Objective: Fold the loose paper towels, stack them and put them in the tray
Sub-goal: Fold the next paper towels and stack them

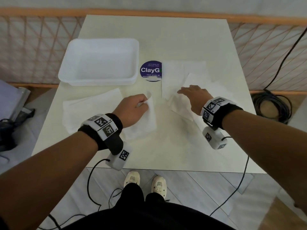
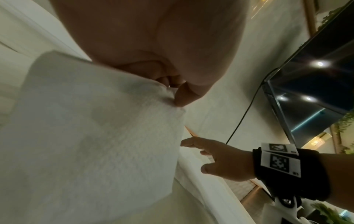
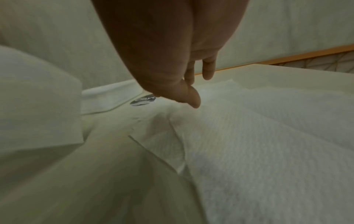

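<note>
At centre frame, your left hand (image 1: 132,108) pinches the far corner of a folded paper towel (image 1: 142,125) lying on the worktop (image 1: 166,146), long axis running toward you. Your right hand (image 1: 194,95), fingers straight, rests on the loose towels (image 1: 182,75) just right of it. Tray (image 1: 99,80): upper left, nearer your left hand.

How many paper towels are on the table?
About 4 white paper towels: one front-left, one pinched by the left hand, two overlapping under the right hand. More may hide beneath.
</note>
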Demonstrator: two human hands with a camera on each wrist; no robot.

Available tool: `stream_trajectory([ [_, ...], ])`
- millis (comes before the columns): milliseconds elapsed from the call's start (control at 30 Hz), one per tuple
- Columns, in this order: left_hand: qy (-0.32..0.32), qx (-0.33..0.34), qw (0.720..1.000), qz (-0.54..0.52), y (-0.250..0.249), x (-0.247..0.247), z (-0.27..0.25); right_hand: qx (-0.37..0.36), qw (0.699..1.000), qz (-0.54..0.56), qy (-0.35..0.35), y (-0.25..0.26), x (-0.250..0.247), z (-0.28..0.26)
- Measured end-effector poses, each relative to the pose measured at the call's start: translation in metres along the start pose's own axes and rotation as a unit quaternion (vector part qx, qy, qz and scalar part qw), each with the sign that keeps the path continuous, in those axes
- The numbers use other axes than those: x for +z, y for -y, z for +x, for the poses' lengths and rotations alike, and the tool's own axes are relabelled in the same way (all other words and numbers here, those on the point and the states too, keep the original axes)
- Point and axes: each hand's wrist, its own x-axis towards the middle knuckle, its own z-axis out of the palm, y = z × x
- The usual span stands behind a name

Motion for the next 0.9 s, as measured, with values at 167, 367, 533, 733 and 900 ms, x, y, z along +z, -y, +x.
stream_trajectory([
  [167,-0.012,-0.01,1.0,-0.02,0.006,-0.005,0.004,-0.048,0.993,-0.09,0.056,-0.005,0.001,0.019],
  [367,-0.04,-0.006,0.998,-0.039,0.01,-0.007,0.01,-0.086,0.983,-0.16,0.007,-0.009,-0.001,0.035],
  [533,-0.077,-0.021,0.996,-0.028,0.021,-0.015,0.013,-0.111,0.972,-0.207,-0.008,-0.009,-0.014,0.045],
  [733,-0.101,-0.049,0.993,-0.035,0.034,-0.048,0.008,-0.177,0.974,-0.141,-0.012,0.01,-0.028,0.046],
  [900,-0.116,-0.059,0.989,-0.075,0.045,-0.089,0.001,-0.221,0.973,-0.059,0.023,0.057,-0.03,0.049],
])
